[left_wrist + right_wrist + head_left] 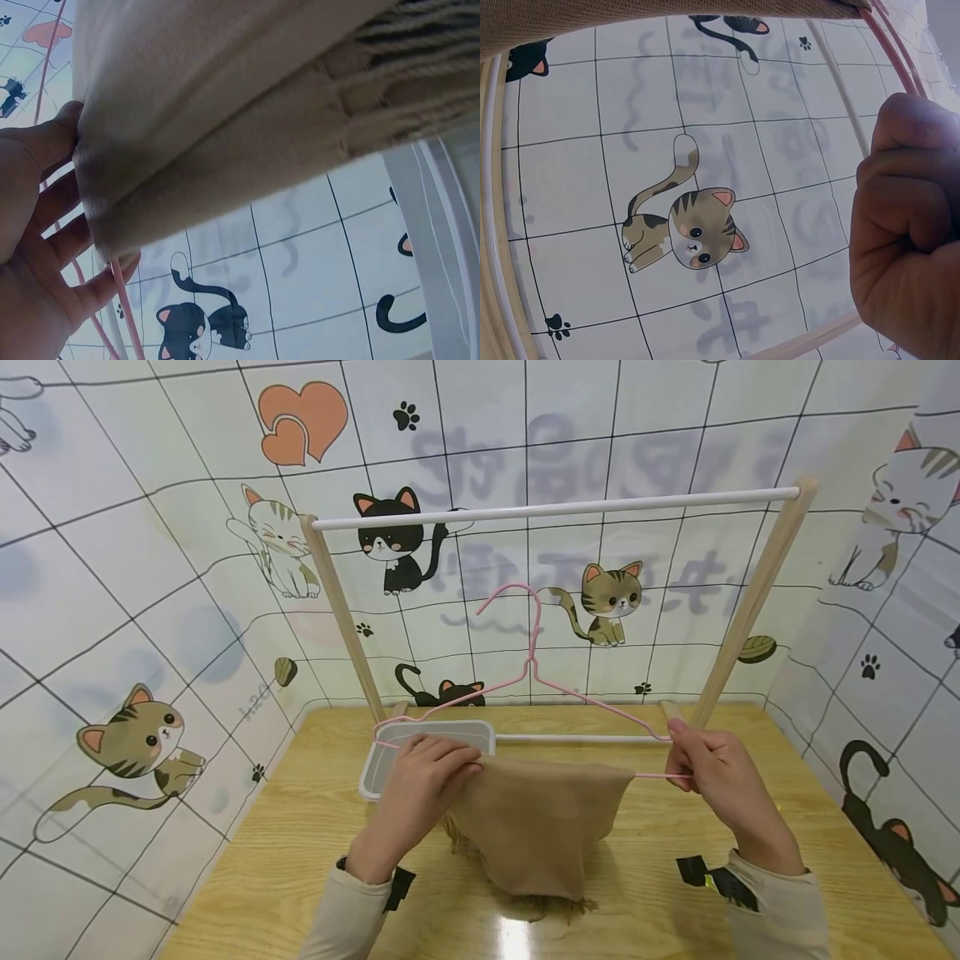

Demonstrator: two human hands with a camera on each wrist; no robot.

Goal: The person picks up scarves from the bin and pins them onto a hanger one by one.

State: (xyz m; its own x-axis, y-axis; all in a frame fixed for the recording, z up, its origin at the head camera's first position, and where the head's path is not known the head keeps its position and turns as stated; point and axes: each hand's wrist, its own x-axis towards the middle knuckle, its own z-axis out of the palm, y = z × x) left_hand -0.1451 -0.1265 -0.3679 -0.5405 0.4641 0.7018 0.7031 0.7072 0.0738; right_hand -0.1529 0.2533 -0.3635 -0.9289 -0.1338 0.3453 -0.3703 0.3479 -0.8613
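Note:
A tan scarf [540, 827] with fringed ends hangs folded over the lower bar of a pink clothes hanger [537, 618]. At the scarf's left upper edge my left hand [423, 781] pinches the cloth at the bar. In the left wrist view the thumb lies on one side of the scarf [210, 112], with fingers behind it. My right hand [708, 768] grips the hanger's right end, fingers curled round it, apart from the cloth. The right wrist view shows that curled fist [907, 217]; its fingertips are hidden.
Behind the hanger stands a rack with a white top rail [555, 511] and wooden posts [746, 610]. A grey-white tray [480, 724] sits behind my left hand on the wooden table [262, 877]. Cat-patterned sheeting [480, 460] surrounds the table's back and sides.

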